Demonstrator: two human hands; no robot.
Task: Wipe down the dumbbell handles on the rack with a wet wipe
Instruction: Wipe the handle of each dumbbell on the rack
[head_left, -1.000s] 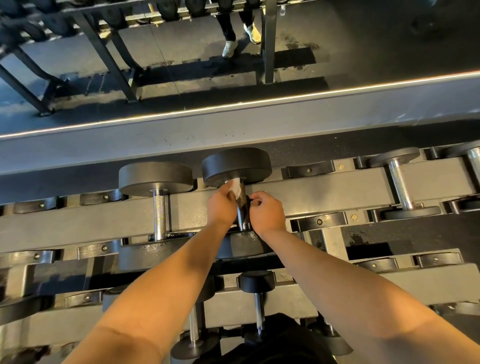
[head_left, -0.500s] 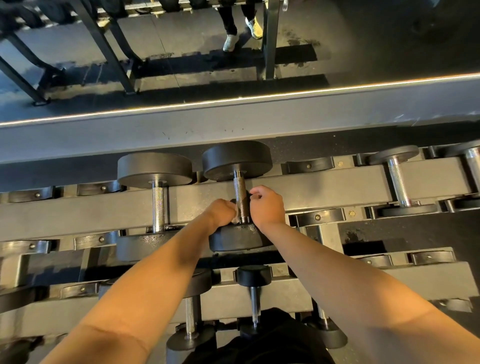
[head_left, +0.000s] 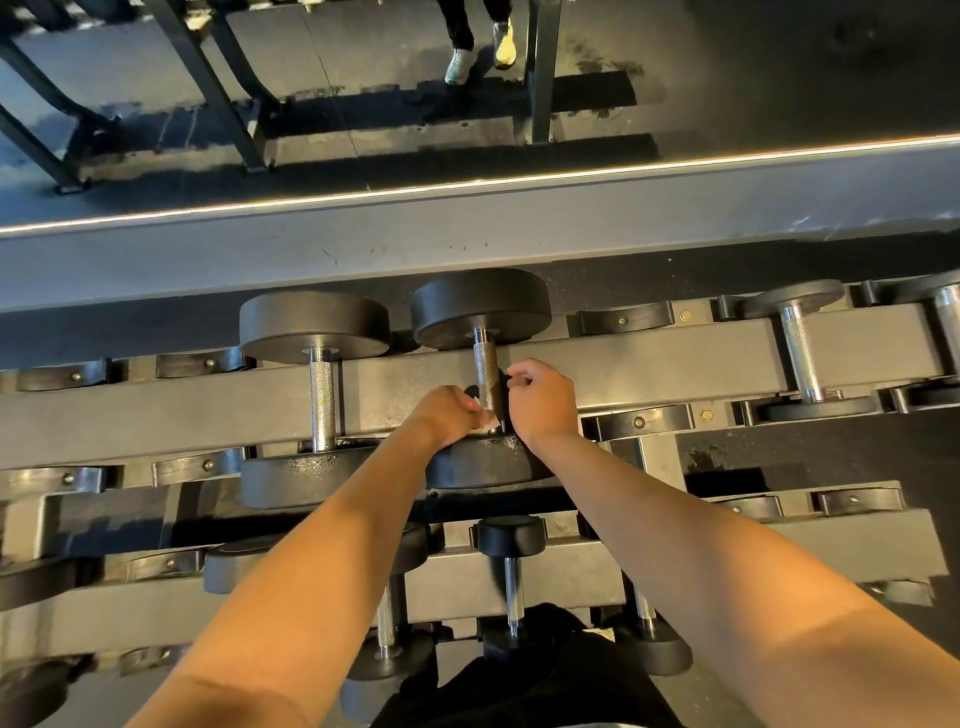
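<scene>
Black dumbbell heads (head_left: 480, 306), silver knurled handle (head_left: 487, 371) — white wipe (head_left: 487, 420) — grey rack (head_left: 649, 358)

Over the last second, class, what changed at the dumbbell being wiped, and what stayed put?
The left hand slid the wet wipe down the dumbbell handle, from its far end toward its near end. The right hand stayed curled beside the handle; the dumbbell stayed on the rack.

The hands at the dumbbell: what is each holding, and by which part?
The left hand pinches a bunched wet wipe against the near end of the dumbbell handle. The right hand curls beside the handle; its hold cannot be told.
</scene>
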